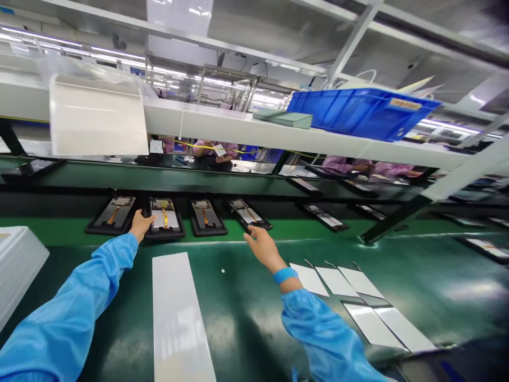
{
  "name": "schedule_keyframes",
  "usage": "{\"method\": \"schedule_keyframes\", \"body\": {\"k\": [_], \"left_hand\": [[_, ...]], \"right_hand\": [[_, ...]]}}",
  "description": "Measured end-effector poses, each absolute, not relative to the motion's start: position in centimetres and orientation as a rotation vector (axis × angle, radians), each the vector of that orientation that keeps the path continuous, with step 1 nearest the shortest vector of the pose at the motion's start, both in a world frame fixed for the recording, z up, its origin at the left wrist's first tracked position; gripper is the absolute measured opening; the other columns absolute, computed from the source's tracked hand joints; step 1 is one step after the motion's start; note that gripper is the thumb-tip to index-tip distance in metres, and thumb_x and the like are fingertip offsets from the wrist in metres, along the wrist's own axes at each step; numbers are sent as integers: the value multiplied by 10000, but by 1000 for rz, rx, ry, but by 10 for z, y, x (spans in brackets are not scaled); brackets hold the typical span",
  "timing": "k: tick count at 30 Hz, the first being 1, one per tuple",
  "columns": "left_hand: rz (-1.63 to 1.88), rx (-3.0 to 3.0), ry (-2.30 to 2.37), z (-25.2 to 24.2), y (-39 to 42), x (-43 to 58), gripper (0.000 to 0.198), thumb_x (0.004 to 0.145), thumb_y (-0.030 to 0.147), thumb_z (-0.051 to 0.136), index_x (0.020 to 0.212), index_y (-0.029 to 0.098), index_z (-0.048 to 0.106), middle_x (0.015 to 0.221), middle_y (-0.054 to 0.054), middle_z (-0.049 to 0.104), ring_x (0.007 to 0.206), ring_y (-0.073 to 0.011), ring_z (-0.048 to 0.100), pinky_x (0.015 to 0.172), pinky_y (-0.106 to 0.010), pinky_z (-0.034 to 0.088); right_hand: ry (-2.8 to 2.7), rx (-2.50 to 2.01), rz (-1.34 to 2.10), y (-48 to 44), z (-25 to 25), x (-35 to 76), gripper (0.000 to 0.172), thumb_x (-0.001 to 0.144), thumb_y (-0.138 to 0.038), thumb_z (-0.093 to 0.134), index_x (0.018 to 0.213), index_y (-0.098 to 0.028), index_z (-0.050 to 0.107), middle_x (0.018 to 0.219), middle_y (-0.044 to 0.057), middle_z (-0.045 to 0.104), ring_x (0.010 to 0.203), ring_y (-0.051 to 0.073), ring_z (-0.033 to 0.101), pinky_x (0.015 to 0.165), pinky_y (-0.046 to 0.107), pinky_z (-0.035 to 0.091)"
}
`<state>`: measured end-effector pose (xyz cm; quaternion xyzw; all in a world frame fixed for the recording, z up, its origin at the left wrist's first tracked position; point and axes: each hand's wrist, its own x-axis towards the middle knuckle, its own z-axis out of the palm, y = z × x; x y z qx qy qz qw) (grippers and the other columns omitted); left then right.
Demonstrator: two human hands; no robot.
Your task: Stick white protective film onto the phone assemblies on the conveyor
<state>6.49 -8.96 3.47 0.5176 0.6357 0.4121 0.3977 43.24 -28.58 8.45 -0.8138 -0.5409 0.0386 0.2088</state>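
Observation:
My left hand (141,225) grips the left edge of a black-framed device (165,218) with an orange ribbon, fingers partly hidden behind it. To its left lies another such device (114,215), and to its right a third (205,216). My right hand (262,246) has its fingers apart at the near end of a fourth device (248,212), holding nothing; whether the fingertips touch it is unclear. A long white sheet (178,318) lies on the green table (238,329) between my forearms. Several white rectangular panels (369,323) lie right of my right wrist.
A white stack (19,265) stands at the left edge. More devices (324,216) line the green strip to the right. A slanted post (393,220) rises at the right. Above runs a white shelf (222,124) with a blue bin (358,111). People in pink (222,151) sit beyond.

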Motion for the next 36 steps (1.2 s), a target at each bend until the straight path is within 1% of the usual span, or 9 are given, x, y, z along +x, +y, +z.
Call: {"method": "schedule_keyframes", "body": {"k": [5, 8, 12, 17, 20, 25, 30, 33, 36], "left_hand": [[1021, 1364, 1722, 21, -51, 89, 564, 664, 249, 739, 1184, 86, 594, 1404, -283, 461, 1382, -460, 321, 1070, -593, 308], [1052, 1440, 1657, 13, -59, 94, 575, 709, 273, 704, 1248, 120, 575, 1536, -248, 305, 1461, -450, 107, 1126, -643, 130], [1028, 1470, 1400, 9, -89, 114, 432, 752, 289, 707, 1158, 155, 640, 1426, -182, 486, 1395, -339, 345, 1155, -515, 235], [879, 1256, 1103, 29, -139, 146, 461, 810, 510, 689, 1040, 114, 647, 1001, -169, 701, 928, -245, 689, 895, -432, 529], [829, 1140, 982, 47, -182, 139, 469, 848, 510, 654, 1064, 94, 630, 935, -162, 721, 811, -224, 710, 782, -393, 581], [884, 942, 995, 60, -275, 42, 675, 798, 266, 735, 1396, 181, 435, 1003, -103, 738, 740, -198, 718, 675, -337, 605], [812, 847, 1205, 44, -357, -89, 710, 790, 301, 722, 1431, 264, 418, 994, -71, 746, 643, -205, 715, 563, -333, 595], [805, 853, 1320, 22, -383, -133, 760, 767, 338, 720, 1447, 252, 393, 1036, -86, 737, 710, -230, 725, 631, -377, 606], [851, 1165, 1494, 7, -390, -148, 681, 763, 389, 680, 1379, 168, 494, 1172, -145, 685, 978, -296, 697, 861, -461, 573]], "right_hand": [[-1443, -2450, 130, -200, 43, 440, 367, 945, -239, 551, 1257, -55, 608, 1235, 232, 652, 1173, 267, 625, 998, 346, 448], [-1412, -2543, 209, -168, 25, 433, 295, 946, -229, 547, 1122, -29, 675, 1108, 265, 693, 1070, 284, 679, 908, 338, 478], [-1454, -2554, 254, -158, 32, 424, 278, 960, -220, 507, 1006, -38, 712, 1045, 262, 714, 1040, 285, 690, 861, 312, 469], [-1533, -2467, 259, -209, 62, 384, 328, 981, -242, 450, 895, -100, 733, 967, 196, 745, 968, 259, 701, 811, 288, 466], [-1538, -2407, 233, -273, 70, 341, 315, 991, -270, 443, 916, -141, 720, 941, 141, 750, 906, 228, 704, 782, 278, 474], [-1566, -1926, 333, -397, 72, 281, 246, 980, -337, 491, 1037, -195, 685, 930, 66, 738, 826, 198, 688, 759, 295, 506], [-1535, -1787, 428, -479, 66, 262, 235, 960, -327, 504, 1086, -206, 661, 996, 75, 695, 884, 202, 663, 775, 325, 524], [-1621, -1774, 511, -492, 47, 243, 199, 936, -262, 520, 1052, -198, 669, 974, 64, 673, 849, 186, 651, 756, 316, 526], [-1704, -1727, 525, -486, 25, 217, 184, 911, -194, 536, 1036, -188, 670, 985, 61, 659, 833, 170, 645, 799, 321, 529]]}}
